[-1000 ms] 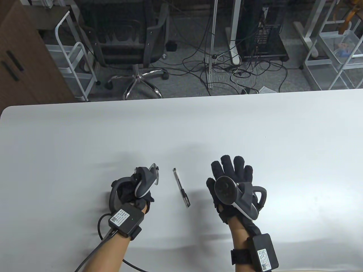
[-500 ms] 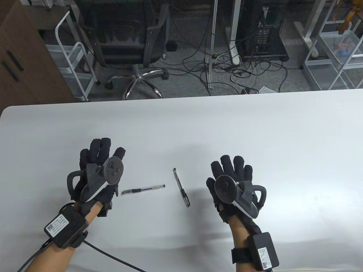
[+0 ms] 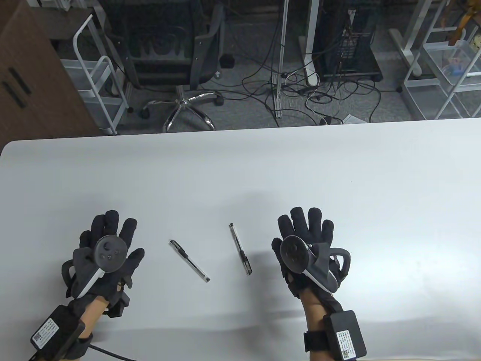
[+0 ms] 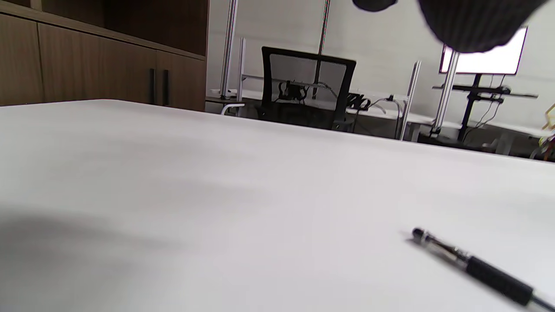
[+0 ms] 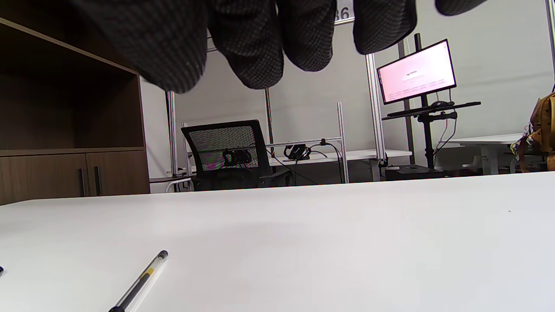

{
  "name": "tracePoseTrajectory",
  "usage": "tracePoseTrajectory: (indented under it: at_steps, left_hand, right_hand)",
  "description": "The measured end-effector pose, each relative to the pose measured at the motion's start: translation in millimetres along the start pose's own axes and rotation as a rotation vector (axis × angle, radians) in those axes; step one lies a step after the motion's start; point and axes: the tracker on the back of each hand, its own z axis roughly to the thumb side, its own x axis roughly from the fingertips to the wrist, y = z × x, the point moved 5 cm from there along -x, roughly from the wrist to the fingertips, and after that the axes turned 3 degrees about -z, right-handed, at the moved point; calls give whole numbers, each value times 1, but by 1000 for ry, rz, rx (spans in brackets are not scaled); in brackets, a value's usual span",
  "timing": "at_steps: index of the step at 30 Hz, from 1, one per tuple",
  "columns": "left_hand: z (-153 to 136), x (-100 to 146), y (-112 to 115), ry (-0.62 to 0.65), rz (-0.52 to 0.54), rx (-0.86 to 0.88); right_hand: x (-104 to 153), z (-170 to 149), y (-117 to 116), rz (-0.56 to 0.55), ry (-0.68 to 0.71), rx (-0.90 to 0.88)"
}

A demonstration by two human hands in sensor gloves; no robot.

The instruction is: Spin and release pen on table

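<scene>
Two pens lie on the white table [image 3: 240, 169]. The left pen [image 3: 189, 261] lies slanted, its black grip end toward my left hand; it also shows in the left wrist view [image 4: 475, 265]. The right pen [image 3: 240, 249] lies nearly lengthwise between the hands; it also shows in the right wrist view [image 5: 139, 281]. My left hand [image 3: 109, 248] is open and flat, fingers spread, apart from the left pen and holding nothing. My right hand [image 3: 304, 233] is open with fingers spread, to the right of the right pen, holding nothing.
Beyond the table's far edge are a black office chair [image 3: 169, 49], white wire racks [image 3: 443, 64], a wooden cabinet [image 3: 26, 86] and loose cables on the floor.
My left hand let go of the left pen and moved left and back toward me. The left pen has turned on the table from near crosswise to slanted. The right hand and right pen stayed.
</scene>
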Motion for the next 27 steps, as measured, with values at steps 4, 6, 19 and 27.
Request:
tracePoseTrajectory:
  at_steps: [4,6,19,27]
  left_hand:
    - [2,2,3,37,-29,40]
    - [3,2,3,45,-27,39]
    - [8,6,1,71,-20,37]
    - [11,8,5,90,-36,30]
  right_hand:
    - [-2,-1,-6,14,-3,25]
    - [-2,-2,-9,22,-9,32]
    - [2,5,-13,34,8,73]
    - [4,6,-14,44,4,86]
